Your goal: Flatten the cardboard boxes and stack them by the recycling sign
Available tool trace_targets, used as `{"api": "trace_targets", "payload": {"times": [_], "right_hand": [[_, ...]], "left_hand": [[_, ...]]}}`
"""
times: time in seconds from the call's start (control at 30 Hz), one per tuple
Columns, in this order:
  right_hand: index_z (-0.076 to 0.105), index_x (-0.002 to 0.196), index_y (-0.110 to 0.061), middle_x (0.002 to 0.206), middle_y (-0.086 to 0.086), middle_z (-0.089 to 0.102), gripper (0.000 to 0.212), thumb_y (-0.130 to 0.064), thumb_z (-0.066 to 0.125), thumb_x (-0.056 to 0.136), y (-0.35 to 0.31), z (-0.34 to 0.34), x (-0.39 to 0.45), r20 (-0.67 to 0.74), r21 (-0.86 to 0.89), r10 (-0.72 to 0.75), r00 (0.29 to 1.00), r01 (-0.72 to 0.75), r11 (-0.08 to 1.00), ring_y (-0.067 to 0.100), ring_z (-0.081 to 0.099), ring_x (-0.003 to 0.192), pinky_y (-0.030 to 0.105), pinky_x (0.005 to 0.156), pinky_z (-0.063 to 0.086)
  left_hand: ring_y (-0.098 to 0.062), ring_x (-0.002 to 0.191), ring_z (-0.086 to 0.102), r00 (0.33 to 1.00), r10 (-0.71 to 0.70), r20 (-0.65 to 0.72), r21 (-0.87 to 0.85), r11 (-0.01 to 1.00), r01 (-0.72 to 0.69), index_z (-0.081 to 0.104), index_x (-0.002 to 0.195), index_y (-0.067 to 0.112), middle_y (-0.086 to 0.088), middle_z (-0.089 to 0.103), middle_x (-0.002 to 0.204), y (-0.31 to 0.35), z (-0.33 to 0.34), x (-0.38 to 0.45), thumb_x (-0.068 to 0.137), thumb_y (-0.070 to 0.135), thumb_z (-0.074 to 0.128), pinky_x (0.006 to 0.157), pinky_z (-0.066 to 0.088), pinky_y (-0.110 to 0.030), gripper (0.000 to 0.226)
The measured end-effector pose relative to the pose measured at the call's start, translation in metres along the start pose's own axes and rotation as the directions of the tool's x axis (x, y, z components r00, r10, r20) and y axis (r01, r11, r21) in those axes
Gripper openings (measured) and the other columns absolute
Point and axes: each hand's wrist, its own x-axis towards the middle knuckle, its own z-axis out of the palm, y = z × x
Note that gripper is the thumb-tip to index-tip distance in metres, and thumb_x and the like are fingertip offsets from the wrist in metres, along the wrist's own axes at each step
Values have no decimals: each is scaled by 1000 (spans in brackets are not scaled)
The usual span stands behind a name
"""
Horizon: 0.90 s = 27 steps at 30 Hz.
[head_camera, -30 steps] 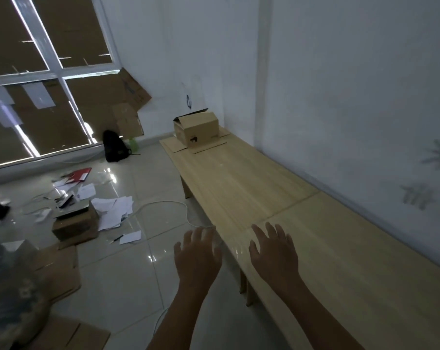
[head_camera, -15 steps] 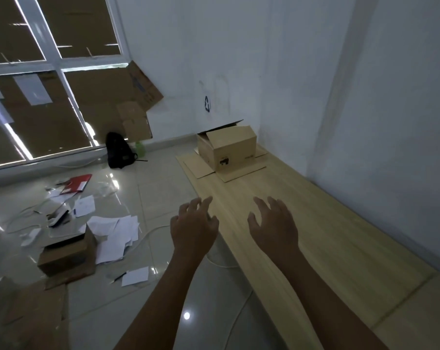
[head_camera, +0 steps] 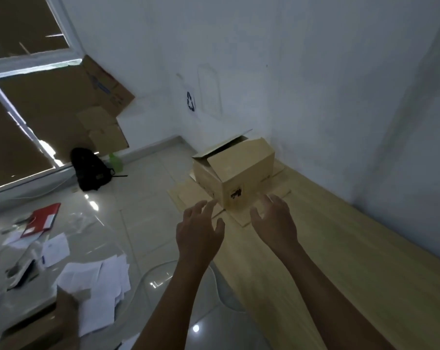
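An upright cardboard box (head_camera: 241, 173) with loose top flaps stands at the far end of a long wooden bench (head_camera: 327, 248), on top of flattened cardboard sheets (head_camera: 188, 195). A blue recycling sign (head_camera: 191, 101) is stuck on the white wall behind it. My left hand (head_camera: 201, 231) and my right hand (head_camera: 274, 221) are stretched out with fingers spread, just short of the box's near corner, one on each side. Neither touches the box and both hold nothing.
On the tiled floor to the left lie scattered papers (head_camera: 95, 281), a red folder (head_camera: 43, 218), a black backpack (head_camera: 90, 169) and another cardboard box (head_camera: 44, 327) at the bottom left. Cardboard sheets (head_camera: 105, 97) cover the window. A white cable (head_camera: 158, 271) runs beside the bench.
I have come closer along the bench, so the box looks much larger. Both hands have reached forward to just before the box's near corner.
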Motion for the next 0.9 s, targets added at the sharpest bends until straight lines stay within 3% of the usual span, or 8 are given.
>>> {"api": "trace_targets", "payload": {"times": [0.2, 0.33, 0.47, 0.5, 0.57, 0.63, 0.77, 0.9], "right_hand": [[54, 133, -16, 128, 12, 55, 43, -38, 50, 96, -32, 47, 115, 18, 104, 166, 986, -167, 980, 30, 49, 125, 42, 92, 47], [46, 144, -16, 143, 12, 47, 52, -32, 52, 96, -47, 74, 175, 34, 266, 322, 946, -319, 910, 28, 45, 132, 38, 103, 41], [41, 148, -22, 151, 7, 42, 59, -34, 59, 94, -55, 103, 219, 9, 449, 497, 868, -447, 773, 25, 44, 135, 39, 108, 41], [40, 149, -20, 149, 5, 45, 61, -33, 63, 93, -57, 110, 228, 8, 506, 553, 833, -481, 716, 22, 47, 131, 34, 103, 44], [43, 145, -15, 127, -4, 58, 61, -27, 69, 92, -63, 122, 240, 8, 630, 649, 761, -508, 587, 11, 57, 102, 16, 78, 48], [44, 143, -15, 111, -9, 62, 61, -26, 72, 90, -67, 137, 250, 25, 713, 726, 688, -521, 469, 0, 53, 81, 6, 60, 44], [35, 150, -17, 138, -2, 53, 84, -41, 77, 83, -60, 167, 264, 42, 762, 810, 585, -543, 353, 19, 55, 120, 26, 93, 43], [48, 141, -26, 129, -7, 61, 64, -44, 73, 85, -51, 177, 261, 52, 785, 815, 577, -528, 324, 12, 61, 110, 27, 90, 48]], "left_hand": [[-17, 135, 44, 995, 93, 44, -101, 991, -88, 49, 145, 35, 9, 49, 149, -46, 24, 133, 97, 42, 53, 95, 49, -38, 49], [-16, 132, 44, 988, 148, 49, -243, 961, -132, 65, 130, 41, 10, 52, 145, -75, 45, 217, 97, 36, 58, 93, 41, -29, 34], [-24, 126, 51, 975, 206, 85, -380, 911, -159, 67, 129, 35, 3, 57, 139, -102, 72, 321, 96, 38, 60, 99, 44, -35, 34], [-25, 125, 54, 970, 216, 110, -415, 897, -152, 65, 131, 33, 2, 59, 138, -108, 79, 348, 95, 39, 60, 100, 46, -37, 37], [-28, 122, 56, 960, 204, 193, -453, 886, -98, 60, 138, 27, -3, 60, 137, -121, 95, 389, 95, 37, 60, 101, 48, -43, 43], [-31, 122, 57, 930, 190, 314, -437, 899, -36, 53, 145, 22, -8, 58, 139, -134, 112, 418, 97, 39, 59, 101, 49, -46, 52], [-33, 134, 50, 850, 215, 480, -430, 903, 14, 39, 154, 17, -11, 50, 150, -144, 149, 439, 99, 48, 53, 107, 42, -47, 64], [-31, 142, 42, 854, 228, 468, -489, 872, 36, 33, 156, 10, -11, 42, 156, -134, 169, 426, 102, 45, 49, 113, 34, -42, 66]]}}
